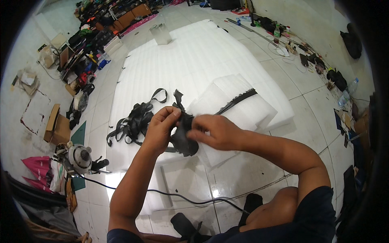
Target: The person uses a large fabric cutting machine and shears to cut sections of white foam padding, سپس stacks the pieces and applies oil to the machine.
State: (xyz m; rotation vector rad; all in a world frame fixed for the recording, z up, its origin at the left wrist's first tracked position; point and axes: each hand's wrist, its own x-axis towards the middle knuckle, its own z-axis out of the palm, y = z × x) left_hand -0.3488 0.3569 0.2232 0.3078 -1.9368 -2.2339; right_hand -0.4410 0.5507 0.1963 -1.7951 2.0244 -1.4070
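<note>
The left hand (163,127) pinches the upper part of a piece of black cloth (186,139) between thumb and forefinger, the other fingers curled in narrow behind. The cloth is in front of the person, over the near part of a large white foam mat (178,56); its frayed top end points toward 12 o'clock and its wider part droops toward 6. That high pinch probably lets the loose part hang within easy reach of the other hand.

The right hand (216,131) comes in from the 4 o'clock side, its fingers bent and drawn close together at the cloth's right edge. They are blurred, so I cannot tell whether they grip it or only brush it. Working from opposite sides would give some control over limp material.

Around the hands, a tangle of black strips (135,121) lies on the mat at 9 o'clock, just beside the left hand, seemingly to be close at hand. At 2 o'clock sits a stack of white foam sheets (227,91), with a black band (240,99) across it that may hold the layers together; whether it passes underneath is hidden. A clear block-shaped container (161,34) stands between 11 and 12, on the mat's far edge, perhaps as a weight. At 6 o'clock a dark cable (178,196) crosses below the forearms.
</note>
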